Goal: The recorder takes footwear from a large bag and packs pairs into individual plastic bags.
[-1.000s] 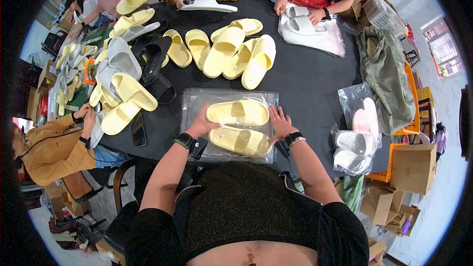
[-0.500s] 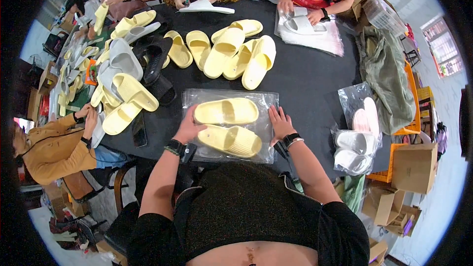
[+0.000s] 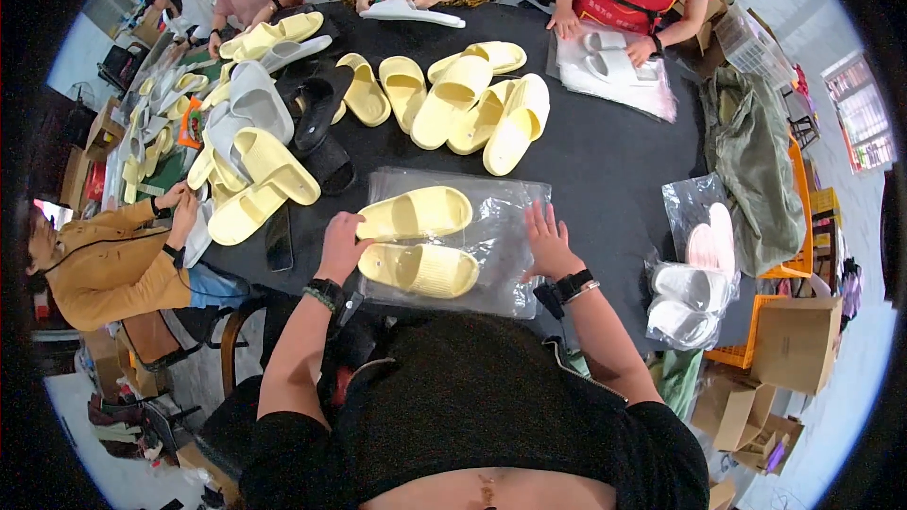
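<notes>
Yellow slippers point(image 3: 444, 271) lie gripped by left fingers point(image 3: 353, 223), right fingers point(image 3: 541, 221) spread empty, phone point(image 3: 280, 241) near, slipper row point(image 3: 452, 94) beyond.

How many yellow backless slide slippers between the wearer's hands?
2: far yellow slide and near yellow slide, both nearer the left hand than the right hand. None appear hidden.

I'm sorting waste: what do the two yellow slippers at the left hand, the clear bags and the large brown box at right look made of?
Slippers: probably foam or soft plastic, matte, with thick soles and moulded ribbing.
Bags: likely thin plastic film, glossy, see-through with bright glints.
Box: seemingly cardboard, dull, with plain brown flat sides.
</notes>
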### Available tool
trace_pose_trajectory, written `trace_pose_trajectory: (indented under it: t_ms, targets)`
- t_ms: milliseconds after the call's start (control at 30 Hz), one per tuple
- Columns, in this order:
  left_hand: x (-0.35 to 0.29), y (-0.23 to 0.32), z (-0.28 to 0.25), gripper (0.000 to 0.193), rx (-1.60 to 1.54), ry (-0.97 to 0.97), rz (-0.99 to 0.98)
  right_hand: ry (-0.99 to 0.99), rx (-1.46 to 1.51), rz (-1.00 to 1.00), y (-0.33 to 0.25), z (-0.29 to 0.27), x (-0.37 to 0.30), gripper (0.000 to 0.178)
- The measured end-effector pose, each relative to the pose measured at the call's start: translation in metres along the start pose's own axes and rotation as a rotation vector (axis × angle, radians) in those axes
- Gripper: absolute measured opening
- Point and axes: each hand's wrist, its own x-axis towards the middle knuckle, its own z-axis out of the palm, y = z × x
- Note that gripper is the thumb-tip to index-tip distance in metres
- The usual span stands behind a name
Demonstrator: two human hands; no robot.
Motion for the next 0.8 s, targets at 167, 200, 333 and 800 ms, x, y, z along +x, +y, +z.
trace_pose_trajectory:
  t_ms: [167,200,333,800]
  targets:
    - [0.021,0.013,0.006,0.049,-0.117,-0.379,0.287,-0.089,0.047,-0.04,-0.008,0.017,0.0,0.15]
    - [0.027,0.013,0.012,0.049,-0.118,-0.38,0.293,-0.137,0.035,-0.013,-0.005,0.026,0.001,0.151]
    - [0.036,0.003,0.022,0.071,-0.109,-0.536,0.357,-0.157,-0.024,0.079,-0.015,0.035,0.001,0.156]
    - [0.062,0.015,0.057,0.06,-0.167,-0.623,0.527,-0.21,-0.061,0.183,-0.027,0.025,0.003,0.149]
